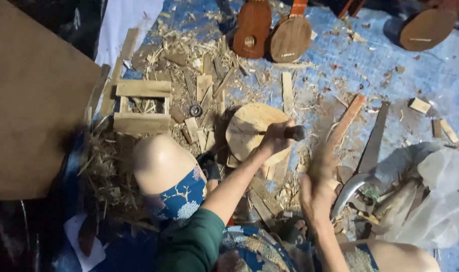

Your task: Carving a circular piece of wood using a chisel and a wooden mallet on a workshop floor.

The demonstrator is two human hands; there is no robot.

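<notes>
My left hand (273,139) is closed around a tool with a dark handle (295,133), pressed against a pale, round wooden piece (245,126) that stands on the littered floor. My right hand (316,187) hovers to the right of it, blurred by motion. A reddish wooden stick (349,117) runs up from just above that hand; whether the hand grips it is unclear. My bare left knee (159,162) rises beside the round piece.
Wood offcuts and shavings cover the blue floor (416,70). A small wooden frame (141,106) lies at left beside a brown board (27,100). Three brown instrument bodies (290,38) rest at the top. A saw blade (373,141), a curved blade (350,189) and a plastic bag (441,196) lie at right.
</notes>
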